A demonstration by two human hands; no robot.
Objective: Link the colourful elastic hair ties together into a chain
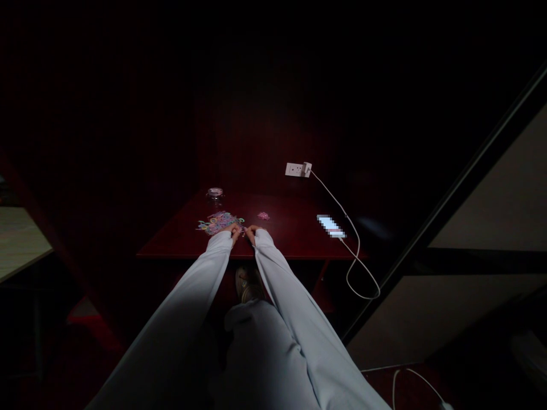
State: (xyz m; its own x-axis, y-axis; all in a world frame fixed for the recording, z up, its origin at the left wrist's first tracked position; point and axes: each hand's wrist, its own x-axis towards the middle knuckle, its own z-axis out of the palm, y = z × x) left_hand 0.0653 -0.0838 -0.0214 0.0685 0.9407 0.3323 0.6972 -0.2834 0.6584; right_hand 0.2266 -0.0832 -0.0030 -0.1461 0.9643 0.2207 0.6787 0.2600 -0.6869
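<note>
My left hand (pixel 233 229) is closed in a pinch at the right front edge of a tangled pile of pastel elastic bands (pixel 220 222). Close beside it, my right hand (pixel 251 232) is also closed, fingertips toward the left hand. Between the two sets of fingertips a small pink band (pixel 244 231) shows, though its exact shape is too small to make out. A smaller heap of pink bands (pixel 264 216) lies apart, beyond my right hand. Behind the larger pile stands a clear round jar (pixel 215 194) with a lid.
The dark red tabletop (pixel 290 245) ends just in front of my wrists. A lit phone (pixel 331 226) lies at the right, its white cable (pixel 359 245) looping past the edge to a charger (pixel 306 169) in the wall socket (pixel 293 169). A pale table (pixel 21 239) stands far left.
</note>
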